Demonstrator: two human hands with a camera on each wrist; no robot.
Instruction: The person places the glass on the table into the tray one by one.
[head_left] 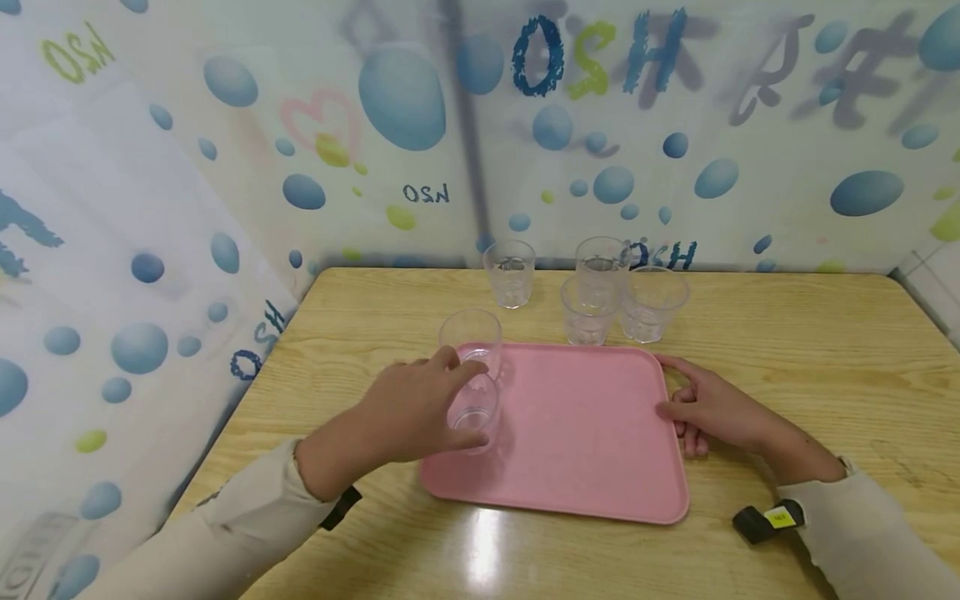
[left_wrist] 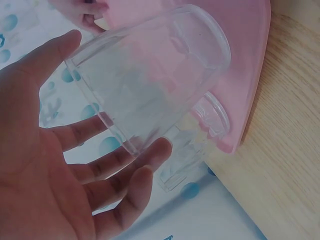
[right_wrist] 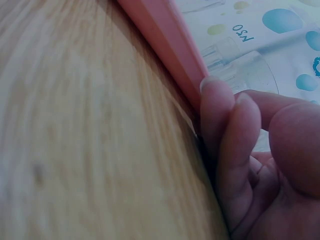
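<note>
A clear drinking glass (head_left: 474,417) stands at the left side of a pink tray (head_left: 577,433). My left hand (head_left: 412,408) holds that glass near its rim, thumb on the near side and fingers on the far side; the left wrist view shows the glass (left_wrist: 155,75) between them. Just behind it, at the tray's far left corner, stands another clear glass (head_left: 471,329). At the tray's right edge my right hand (head_left: 716,408) grips the rim, thumb on top and the other fingers curled beside and below. In the right wrist view fingertips touch the tray's edge (right_wrist: 170,45).
Several more clear glasses stand behind the tray: one glass (head_left: 512,275) apart on the left, and a cluster with a front glass (head_left: 588,312) and a right-hand glass (head_left: 654,304). The wooden table (head_left: 810,325) meets a patterned wall covering (head_left: 510,167) at its back edge.
</note>
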